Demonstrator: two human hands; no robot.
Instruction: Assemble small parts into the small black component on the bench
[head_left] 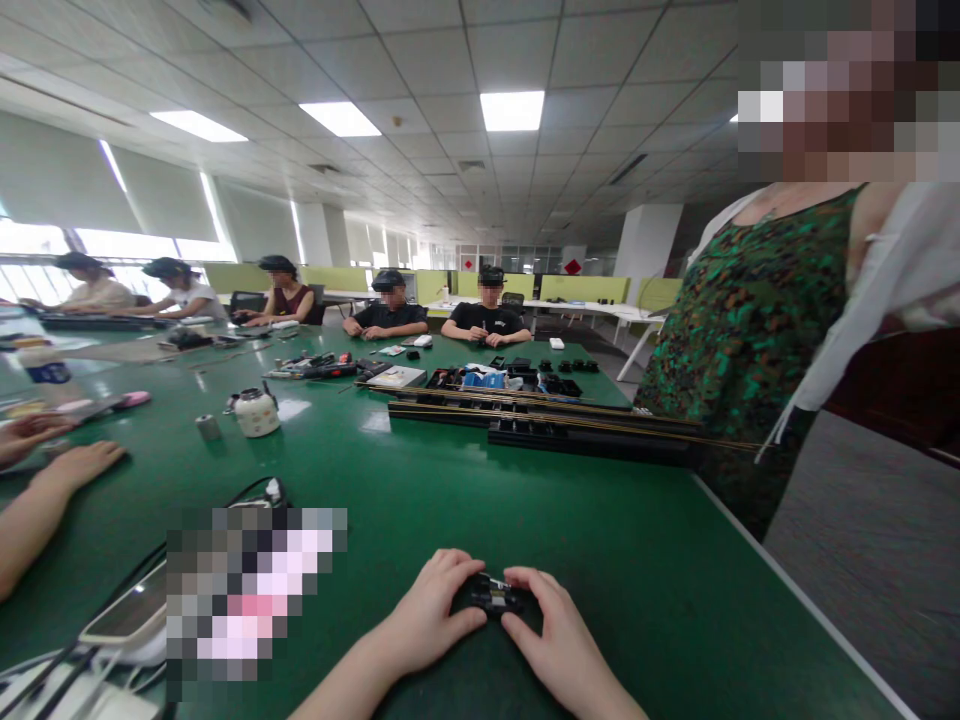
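A small black part (495,596) with pale metallic bits on its top lies just above or on the green table (390,500), close in front of me. My left hand (433,608) grips its left side, thumb at the near edge and fingers at the far edge. From the right, my right hand (546,618) holds the other side in the same way, fingertips curled around it. What exactly the part is I cannot make out. Its underside and both ends are hidden by my fingers.
Long black rails (585,440) and thin brass-coloured rods lie across the table ahead. To the left are a phone (127,605) with cables, a white jar (256,412) and a small metal cylinder (208,428). A neighbour's hand (86,465) rests at far left. A person (739,330) stands at right.
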